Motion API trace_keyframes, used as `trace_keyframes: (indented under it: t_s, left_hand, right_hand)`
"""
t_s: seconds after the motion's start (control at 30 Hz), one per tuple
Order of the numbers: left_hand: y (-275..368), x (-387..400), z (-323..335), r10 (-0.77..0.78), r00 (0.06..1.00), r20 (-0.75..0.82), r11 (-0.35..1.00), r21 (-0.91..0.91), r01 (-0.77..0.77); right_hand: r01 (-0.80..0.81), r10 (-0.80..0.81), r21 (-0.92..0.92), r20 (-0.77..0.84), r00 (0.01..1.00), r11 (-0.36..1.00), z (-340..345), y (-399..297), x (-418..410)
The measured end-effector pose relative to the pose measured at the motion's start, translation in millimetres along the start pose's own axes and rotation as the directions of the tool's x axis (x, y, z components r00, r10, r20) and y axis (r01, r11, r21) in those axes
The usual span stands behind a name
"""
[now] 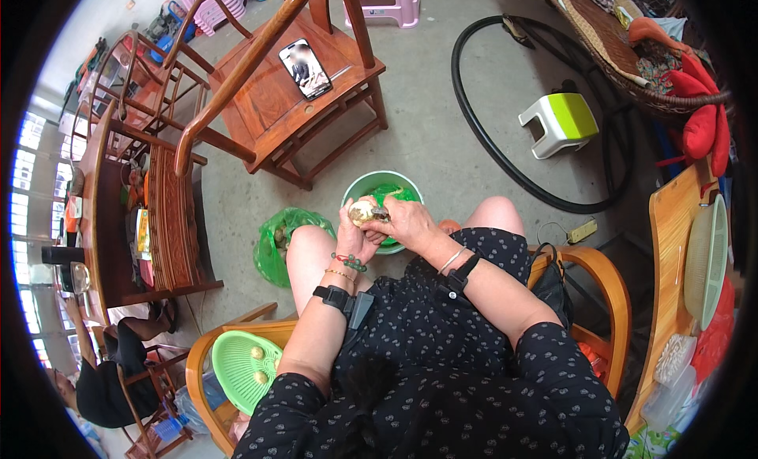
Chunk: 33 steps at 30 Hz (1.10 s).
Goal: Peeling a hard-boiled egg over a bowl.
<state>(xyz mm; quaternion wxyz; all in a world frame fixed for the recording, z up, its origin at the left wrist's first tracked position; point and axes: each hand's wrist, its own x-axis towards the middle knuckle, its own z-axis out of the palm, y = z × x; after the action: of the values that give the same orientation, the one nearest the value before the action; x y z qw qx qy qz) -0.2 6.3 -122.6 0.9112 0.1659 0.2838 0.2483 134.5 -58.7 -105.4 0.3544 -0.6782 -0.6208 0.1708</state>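
Observation:
My left hand (350,237) holds a pale, partly peeled round root vegetable (361,213) with brown patches. Against its right side, my right hand (411,222) grips a small dark tool (381,213), too small to name, probably with a blade. Both hands are over a pale round basin (350,189) lined with a green plastic bag (388,190). An open green plastic bag (269,252) with brownish lumps inside lies on the floor by my left knee. At my left side, a light green plastic colander (234,370) holds several pale, round peeled pieces (260,377).
A wooden armchair (266,115) ahead bears a phone (305,69). Right of it lie a coiled black hose (474,112) and a white-and-green stool (559,124). A wooden cabinet (172,222) stands left; another person (118,370) sits beyond it. A wooden board (666,252) stands right.

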Motion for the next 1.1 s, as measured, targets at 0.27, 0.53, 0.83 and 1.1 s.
trace_keyframes:
  t_s: [0.27, 0.53, 0.83, 1.1]
  left_hand:
    - [-1.8, 6.4, -7.5, 0.033, 0.999, 0.027, 0.999, -0.026, -0.033]
    - [1.0, 3.8, -7.7, -0.021, 1.0, -0.018, 0.987, 0.161, 0.024]
    - [-0.3, 5.6, -9.1, -0.06, 0.995, -0.076, 0.988, 0.138, 0.07]
    - [1.0, 5.9, -3.0, 0.027, 0.99, -0.141, 0.908, 0.417, 0.034]
  right_hand:
    - [0.103, -0.105, -0.035, -0.045, 0.994, 0.994, 8.0, 5.0, 0.1]
    - [0.141, -0.142, -0.144, 0.004, 0.99, 0.98, -1.9, 5.7, 2.7]
    - [0.148, -0.15, -0.094, -0.011, 0.989, 0.984, 1.5, 6.6, 2.5]
    - [0.148, -0.145, -0.133, 0.031, 0.989, 0.98, -9.4, 7.3, 5.5]
